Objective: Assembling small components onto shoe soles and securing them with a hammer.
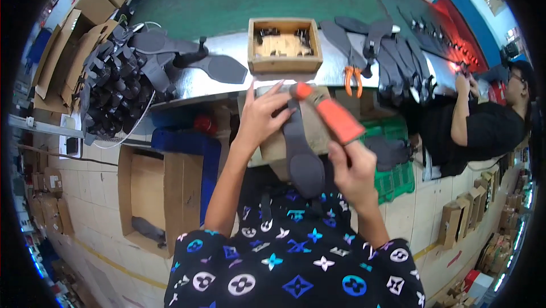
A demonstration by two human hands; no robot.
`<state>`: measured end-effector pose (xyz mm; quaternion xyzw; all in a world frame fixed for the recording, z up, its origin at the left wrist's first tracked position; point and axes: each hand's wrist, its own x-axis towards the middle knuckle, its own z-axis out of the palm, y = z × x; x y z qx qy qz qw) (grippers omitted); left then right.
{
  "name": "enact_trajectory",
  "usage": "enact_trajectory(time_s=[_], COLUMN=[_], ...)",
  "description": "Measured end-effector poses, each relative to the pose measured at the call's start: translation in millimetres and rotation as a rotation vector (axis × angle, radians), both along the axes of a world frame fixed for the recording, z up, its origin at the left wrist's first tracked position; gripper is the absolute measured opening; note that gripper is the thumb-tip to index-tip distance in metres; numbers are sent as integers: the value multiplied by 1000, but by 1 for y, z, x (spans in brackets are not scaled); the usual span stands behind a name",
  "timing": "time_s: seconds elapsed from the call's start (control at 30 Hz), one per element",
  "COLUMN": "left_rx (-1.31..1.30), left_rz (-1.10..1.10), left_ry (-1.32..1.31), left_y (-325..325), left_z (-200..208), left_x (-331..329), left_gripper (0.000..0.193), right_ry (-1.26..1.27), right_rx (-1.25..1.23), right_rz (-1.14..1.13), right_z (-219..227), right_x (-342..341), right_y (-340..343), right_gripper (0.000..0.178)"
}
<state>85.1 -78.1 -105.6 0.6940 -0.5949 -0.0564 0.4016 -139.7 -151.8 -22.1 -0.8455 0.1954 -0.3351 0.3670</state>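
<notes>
A dark grey shoe sole (306, 171) lies lengthwise on a worn block (315, 123) in front of me, its broad end toward my body. My left hand (263, 116) steadies its narrow far end between thumb and fingers, with the index finger raised. My right hand (355, 172) grips a hammer (338, 119) with an orange-red handle, slightly smeared by motion. The hammer's red-tipped head is over the narrow end, close to my left fingertips. Whether it touches the sole I cannot tell.
Beyond the block stands a wooden box (284, 68) holding small dark parts. Orange-handled pliers (353, 80) lie to its right, near stacked soles (398, 69). A heap of dark heeled pieces (116, 89) fills the left. A cardboard box (145, 194), green crate (392, 180) and seated co-worker (489, 129) flank me.
</notes>
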Motion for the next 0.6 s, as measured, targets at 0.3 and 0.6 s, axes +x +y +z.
enact_trajectory(time_s=[0.3, 0.6], left_rx=[106, 252], left_rz=[-266, -589], left_ry=[834, 1344], left_y=[64, 77], left_z=[84, 112], left_x=[-75, -87], left_gripper=[18, 20], right_ry=[461, 48], right_rx=[-352, 197], right_rz=[70, 968], right_z=[-30, 47], right_x=[14, 4], right_y=[-33, -48], right_gripper=[40, 35])
